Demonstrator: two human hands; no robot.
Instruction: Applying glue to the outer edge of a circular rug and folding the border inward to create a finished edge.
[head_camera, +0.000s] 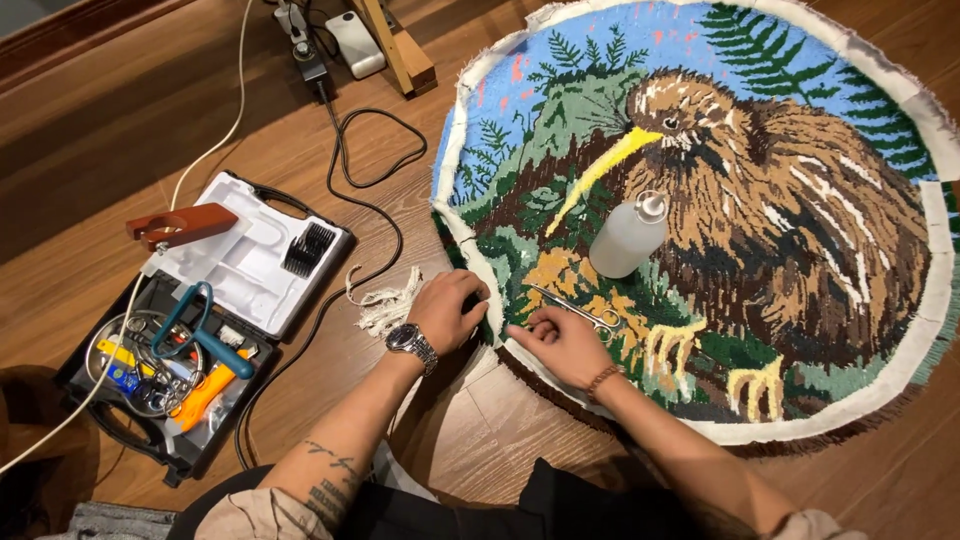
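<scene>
1. Rug lies right and far of the hands; its near-left edge sits under them.
2. Left hand pinches that edge, apparently.
3. Right hand rests released on the pile, nearer the scissors, which run left-right.

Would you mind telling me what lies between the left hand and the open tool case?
In the head view, a loose bundle of white fringe and a black cable lie on the wooden floor between the left hand and the tool case.
</scene>
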